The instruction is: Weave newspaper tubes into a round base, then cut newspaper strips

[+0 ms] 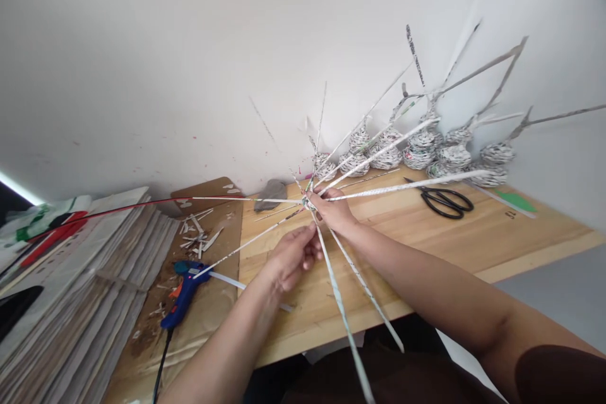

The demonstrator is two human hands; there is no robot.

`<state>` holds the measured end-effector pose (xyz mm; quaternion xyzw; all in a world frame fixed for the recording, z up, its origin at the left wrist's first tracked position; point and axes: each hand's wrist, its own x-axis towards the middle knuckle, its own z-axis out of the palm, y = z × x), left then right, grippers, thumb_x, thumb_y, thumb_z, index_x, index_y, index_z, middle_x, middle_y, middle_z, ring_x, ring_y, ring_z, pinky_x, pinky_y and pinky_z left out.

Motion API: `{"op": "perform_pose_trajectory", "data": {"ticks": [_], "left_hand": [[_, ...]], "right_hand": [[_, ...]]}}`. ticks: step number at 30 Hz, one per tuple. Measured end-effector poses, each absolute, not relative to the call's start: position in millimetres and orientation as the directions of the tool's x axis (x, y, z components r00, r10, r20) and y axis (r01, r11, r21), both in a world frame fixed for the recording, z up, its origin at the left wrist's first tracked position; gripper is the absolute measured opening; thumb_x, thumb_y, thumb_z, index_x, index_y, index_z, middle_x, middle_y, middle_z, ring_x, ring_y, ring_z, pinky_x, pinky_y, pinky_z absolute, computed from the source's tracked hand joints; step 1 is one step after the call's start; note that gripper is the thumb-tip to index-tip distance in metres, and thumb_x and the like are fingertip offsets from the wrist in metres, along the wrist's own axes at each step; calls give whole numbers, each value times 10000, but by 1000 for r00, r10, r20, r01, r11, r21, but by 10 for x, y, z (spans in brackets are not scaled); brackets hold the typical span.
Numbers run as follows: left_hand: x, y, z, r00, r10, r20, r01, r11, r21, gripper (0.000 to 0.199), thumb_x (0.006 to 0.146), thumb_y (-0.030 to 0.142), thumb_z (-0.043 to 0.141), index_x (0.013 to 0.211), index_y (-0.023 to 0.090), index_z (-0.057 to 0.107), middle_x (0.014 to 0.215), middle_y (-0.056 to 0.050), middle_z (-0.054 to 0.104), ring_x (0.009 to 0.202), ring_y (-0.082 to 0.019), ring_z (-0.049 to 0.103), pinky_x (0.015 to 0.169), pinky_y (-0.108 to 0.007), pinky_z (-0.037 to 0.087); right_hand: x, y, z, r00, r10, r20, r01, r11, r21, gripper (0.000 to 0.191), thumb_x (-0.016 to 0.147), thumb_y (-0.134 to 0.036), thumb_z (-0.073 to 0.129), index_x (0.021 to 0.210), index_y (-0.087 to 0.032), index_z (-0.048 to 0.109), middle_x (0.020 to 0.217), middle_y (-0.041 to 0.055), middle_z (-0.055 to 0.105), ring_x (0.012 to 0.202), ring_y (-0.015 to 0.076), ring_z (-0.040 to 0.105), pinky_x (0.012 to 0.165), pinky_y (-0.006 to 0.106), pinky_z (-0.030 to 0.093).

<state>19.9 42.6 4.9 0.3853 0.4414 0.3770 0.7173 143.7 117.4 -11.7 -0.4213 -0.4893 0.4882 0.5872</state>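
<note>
A star of rolled newspaper tubes (307, 203) spreads out in all directions from a small woven centre above the wooden table. My right hand (335, 209) grips this centre from the right, thumb and fingers closed round it. Just below it, my left hand (297, 254) has its fingers curled by the centre, with the thumb and index finger pinched at the base of a pale tube (337, 297) that points down towards me. The exact spot where the fingertips meet the tube is partly hidden.
Several gourd-shaped woven paper pieces (419, 150) stand along the wall. Black scissors (447, 202) lie at right. At left are a blue glue gun (184, 302), paper scraps (201, 237) on cardboard (222, 227), and a newspaper stack (118, 259). A grey lump (272, 194) sits behind.
</note>
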Motion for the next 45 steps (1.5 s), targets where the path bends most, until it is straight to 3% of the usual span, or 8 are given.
{"op": "perform_pose_trajectory", "data": {"ticks": [3,6,10,18,24,27,35,45], "left_hand": [[28,301,222,364,909,-203,-5,220,976,449,809,578,646,734,134,648,599,-34,588,494,-110,561,338,-165,331],[-190,409,370,14,985,175,229,-173,958,274,819,407,670,919,153,686,806,-62,673,711,-151,642,482,-199,514],[-327,668,372,-166,912,374,447,-269,853,344,727,250,729,1053,180,645,1101,-104,670,1043,-252,639,516,-228,572],[-132,813,203,-1,1000,3,161,-2,987,425,600,138,819,981,175,636,763,-43,664,657,-179,670,447,-211,527],[-129,814,127,-41,999,28,110,-23,994,326,600,151,807,881,165,641,678,-7,641,534,-139,641,471,-234,543],[-123,810,78,-67,996,52,112,-44,993,285,589,169,808,820,156,642,667,-8,637,535,-143,641,479,-248,557],[-161,843,13,-113,993,14,46,-9,999,271,539,175,849,738,139,668,658,-16,657,546,-134,641,517,-255,577],[-229,930,-109,-8,995,-102,-23,101,995,310,463,196,911,709,141,730,666,-40,708,611,-156,670,588,-257,575]], "right_hand": [[1428,1177,-144,-25,980,198,-182,190,-965,225,730,-403,681,676,-186,655,616,7,654,573,144,598,556,253,449],[1407,1170,-182,-66,973,221,-154,209,-966,238,729,-397,685,637,-185,628,589,-2,635,569,142,595,564,251,441],[1382,1119,-198,-137,961,239,-54,233,-971,271,758,-415,664,618,-192,598,553,-18,610,511,122,540,507,235,379],[1362,1059,-195,-238,951,200,-6,204,-979,218,780,-374,665,657,-199,622,583,-22,636,583,136,594,568,229,425],[1393,1114,-215,-238,948,212,99,241,-965,70,782,-249,646,769,-183,664,650,-23,665,618,125,582,594,223,422],[1399,1114,-219,-271,943,190,85,220,-972,197,730,-159,654,923,-179,688,761,-6,711,673,134,612,622,229,448],[1360,1084,-307,-230,971,69,188,114,-976,150,758,-306,670,694,-175,706,638,13,682,564,136,560,523,237,399],[1407,1090,-236,-259,955,147,242,211,-947,71,713,-168,681,676,-197,734,669,-10,711,642,147,611,576,228,420]]}}
